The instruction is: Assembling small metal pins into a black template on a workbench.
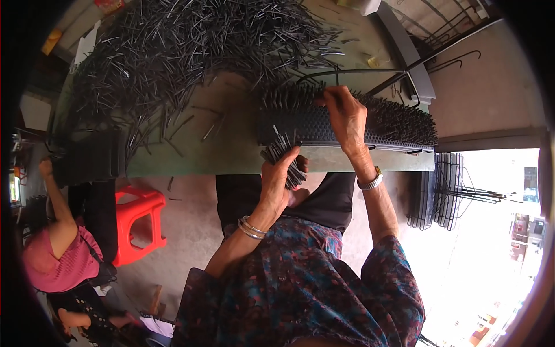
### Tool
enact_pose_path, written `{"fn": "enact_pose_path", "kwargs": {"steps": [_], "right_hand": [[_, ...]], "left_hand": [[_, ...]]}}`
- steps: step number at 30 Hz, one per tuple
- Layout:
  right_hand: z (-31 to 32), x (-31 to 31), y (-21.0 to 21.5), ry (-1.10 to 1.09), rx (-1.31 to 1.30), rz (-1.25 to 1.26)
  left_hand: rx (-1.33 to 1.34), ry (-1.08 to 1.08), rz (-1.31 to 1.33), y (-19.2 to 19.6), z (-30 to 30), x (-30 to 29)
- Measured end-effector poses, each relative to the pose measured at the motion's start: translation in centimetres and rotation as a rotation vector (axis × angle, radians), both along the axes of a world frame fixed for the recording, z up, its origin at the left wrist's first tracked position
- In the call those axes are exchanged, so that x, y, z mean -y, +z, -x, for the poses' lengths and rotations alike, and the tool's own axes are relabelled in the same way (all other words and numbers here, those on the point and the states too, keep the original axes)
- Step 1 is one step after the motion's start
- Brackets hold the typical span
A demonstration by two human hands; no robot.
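My left hand is closed around a bundle of thin black sticks, held upright just off the table's front edge. In front of it, along that edge, lies a long black block with rows of small holes in its near face. Dense rows of short black sticks stand up from the block, along its far side and right end. My right hand is over the block's middle, thumb and fingers pinched at the standing sticks; whatever is between the fingertips is too small to make out.
A large heap of loose black sticks covers the far left of the green table. Black wire racks stand beyond the table's right end. A red plastic stool is at left, near a co-worker in a pink top.
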State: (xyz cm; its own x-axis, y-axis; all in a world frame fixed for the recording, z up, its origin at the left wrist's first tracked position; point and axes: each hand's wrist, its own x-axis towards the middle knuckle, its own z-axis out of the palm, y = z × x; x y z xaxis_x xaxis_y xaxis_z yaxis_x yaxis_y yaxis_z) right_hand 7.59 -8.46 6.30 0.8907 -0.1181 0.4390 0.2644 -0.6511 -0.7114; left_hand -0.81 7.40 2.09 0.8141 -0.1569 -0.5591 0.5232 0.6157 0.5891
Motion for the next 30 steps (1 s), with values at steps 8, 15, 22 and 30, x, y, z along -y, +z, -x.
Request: {"fn": "enact_pose_path", "kwargs": {"steps": [8,15,22,30], "right_hand": [[0.1,0.3,0.1,0.043,-0.038,-0.022],[-0.7,1.2,-1.0,0.153,0.104,0.361],[0.3,0.5,-1.1,0.064,0.236,0.484],[4.8,-0.7,0.6,0.327,-0.554,-0.183]], "left_hand": [[0.012,-0.047,0.005,0.0,0.1,-0.2],[0.064,-0.058,-0.002,0.0,0.2,-0.1],[0.016,-0.113,0.004,0.6,0.0,-0.1],[0.102,-0.117,-0.120,1.5,0.2,0.4]]}}
